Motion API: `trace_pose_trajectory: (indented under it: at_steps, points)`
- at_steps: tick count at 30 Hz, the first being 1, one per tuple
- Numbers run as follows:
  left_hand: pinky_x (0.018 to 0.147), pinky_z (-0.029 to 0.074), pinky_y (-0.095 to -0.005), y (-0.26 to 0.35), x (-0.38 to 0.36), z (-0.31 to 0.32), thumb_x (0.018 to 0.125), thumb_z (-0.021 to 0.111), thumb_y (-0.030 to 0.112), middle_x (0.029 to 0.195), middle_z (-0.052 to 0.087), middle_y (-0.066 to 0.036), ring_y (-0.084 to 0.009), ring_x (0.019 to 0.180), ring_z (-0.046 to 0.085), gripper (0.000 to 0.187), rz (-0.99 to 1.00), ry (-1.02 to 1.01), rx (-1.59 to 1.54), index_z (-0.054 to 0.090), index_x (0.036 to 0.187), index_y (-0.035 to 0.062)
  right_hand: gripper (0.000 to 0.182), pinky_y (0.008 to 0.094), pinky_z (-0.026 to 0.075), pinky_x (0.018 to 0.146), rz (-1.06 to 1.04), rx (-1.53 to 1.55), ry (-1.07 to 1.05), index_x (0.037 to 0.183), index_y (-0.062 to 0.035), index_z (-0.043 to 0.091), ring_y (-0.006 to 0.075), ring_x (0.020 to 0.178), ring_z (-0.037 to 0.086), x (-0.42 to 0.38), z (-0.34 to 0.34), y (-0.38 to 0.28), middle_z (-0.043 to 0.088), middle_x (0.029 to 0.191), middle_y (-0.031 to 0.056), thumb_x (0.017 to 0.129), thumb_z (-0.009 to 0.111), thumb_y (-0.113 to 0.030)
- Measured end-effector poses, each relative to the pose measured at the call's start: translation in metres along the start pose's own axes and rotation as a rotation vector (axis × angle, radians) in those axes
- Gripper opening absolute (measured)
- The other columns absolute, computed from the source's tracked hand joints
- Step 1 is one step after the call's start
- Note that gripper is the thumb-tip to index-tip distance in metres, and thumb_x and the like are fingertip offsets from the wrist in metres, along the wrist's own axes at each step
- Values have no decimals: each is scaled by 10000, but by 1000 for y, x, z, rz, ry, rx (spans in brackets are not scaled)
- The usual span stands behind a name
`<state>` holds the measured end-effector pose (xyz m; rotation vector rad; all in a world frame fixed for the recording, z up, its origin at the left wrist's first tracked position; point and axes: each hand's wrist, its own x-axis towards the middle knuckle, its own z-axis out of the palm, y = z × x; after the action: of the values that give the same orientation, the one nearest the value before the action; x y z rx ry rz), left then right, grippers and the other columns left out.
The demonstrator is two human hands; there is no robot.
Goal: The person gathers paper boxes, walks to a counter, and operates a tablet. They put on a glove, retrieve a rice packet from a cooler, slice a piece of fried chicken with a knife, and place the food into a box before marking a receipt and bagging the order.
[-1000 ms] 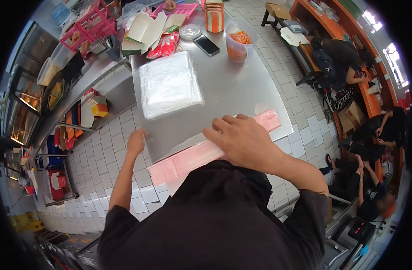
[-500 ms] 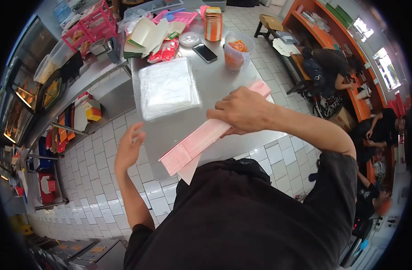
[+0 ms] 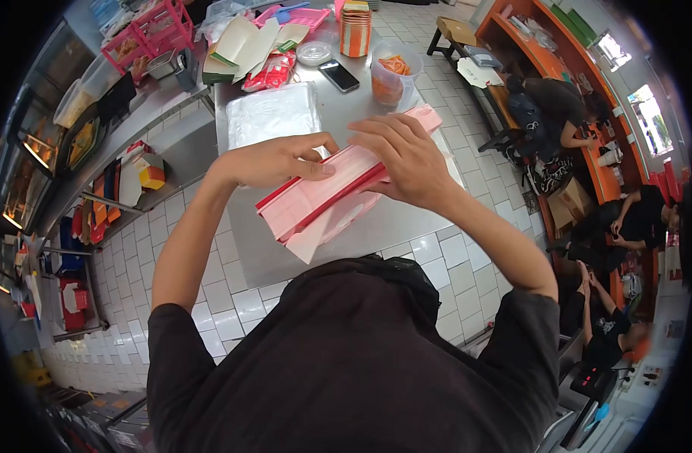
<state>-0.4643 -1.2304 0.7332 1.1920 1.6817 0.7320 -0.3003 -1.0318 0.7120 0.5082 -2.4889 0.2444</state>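
Note:
A thick stack of pink-and-red folded paper (image 3: 304,198), possibly flat paper bags, lies at a slant over the near part of the steel table. My left hand (image 3: 278,161) grips its far edge, with the thumb on top and the fingers curled beyond it. Over the stack's right part bends my right hand (image 3: 410,162), its thumb against the near side and its fingers reaching across. Dark red shows in a gap along the stack, and one pale corner sticks out toward me. Just behind my left hand is a pile of clear plastic bags (image 3: 274,113).
On the steel table (image 3: 267,260) are a black phone (image 3: 338,75), a tub of orange food (image 3: 393,79), striped cartons (image 3: 355,32) and open paper boxes (image 3: 244,49). Shelving (image 3: 161,155) stands left. Several people, one in black (image 3: 554,106), are at the orange counter on the right.
My left hand has come in from the left and taken hold of the stack. The stack has turned and parted, showing red inside; my right hand has shifted its grip on it.

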Motion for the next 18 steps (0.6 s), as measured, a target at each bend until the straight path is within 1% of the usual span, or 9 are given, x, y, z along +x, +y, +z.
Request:
trace_pose_trajectory:
  at_steps: [1,2,3,4,6,11,13,16,18]
  points:
    - [797,444,-302,-2,0,-3,956,563,378,977,666,-95,-140,868,572,408,8,-23,-3,504,1257,109,687,418,392,1014,1,-38,43,1215,-147,555,214,1140,575,-9,4,-2,626,1192,-5,589,833,-201]
    - [814,457,-305,-3,0,-5,954,571,321,1040,660,-98,-123,905,564,411,17,-46,-5,486,1286,95,687,418,392,1014,-1,-30,47,1215,-147,555,214,1140,575,-16,10,-4,626,1192,-5,589,833,-201]
    - [798,471,-264,-1,-1,-7,964,579,308,1043,658,-88,-78,908,569,407,-33,-64,-89,482,1296,93,671,410,391,1012,-12,-140,124,1198,-154,576,204,1137,574,-20,15,-6,625,1185,-8,577,831,-187]
    - [798,471,-264,-3,0,-10,964,579,308,1043,658,-88,-78,908,569,407,-39,-63,-86,482,1296,93,657,401,389,1010,-20,-251,202,1180,-161,598,194,1133,573,-23,17,-9,625,1178,-11,565,828,-172]
    - [792,496,-230,-13,4,-16,968,593,284,1075,648,-78,-57,931,588,417,-49,-136,-338,480,1309,74,647,396,393,1003,23,-213,185,1172,-166,610,189,1127,575,-23,15,-13,625,1172,-14,564,832,-177]
    - [807,513,-215,-32,11,-23,960,611,267,1118,630,-70,-64,954,609,462,-56,-144,-476,477,1342,45,678,396,401,993,103,-152,143,1190,-172,608,199,1118,571,-16,9,-22,617,1157,-7,554,841,-209]
    - [815,514,-222,-31,9,-23,961,610,264,1129,627,-68,-73,947,616,468,-72,-139,-503,478,1349,38,623,412,410,982,122,-124,82,1184,-160,624,214,1096,575,-13,6,-22,623,1140,11,606,828,-273]
    - [829,515,-236,-28,6,-20,971,596,261,1131,631,-71,-89,940,622,456,-73,-98,-543,487,1356,43,621,413,413,982,109,-114,60,1167,-149,612,229,1084,566,-10,1,-22,605,1112,18,601,834,-276]
    - [828,513,-257,-29,6,-18,923,644,216,1074,658,-76,-82,945,623,473,-76,80,-422,510,1340,38,605,415,403,1000,119,-82,35,1148,-151,599,229,1102,557,-11,0,-21,594,1121,28,602,843,-238]
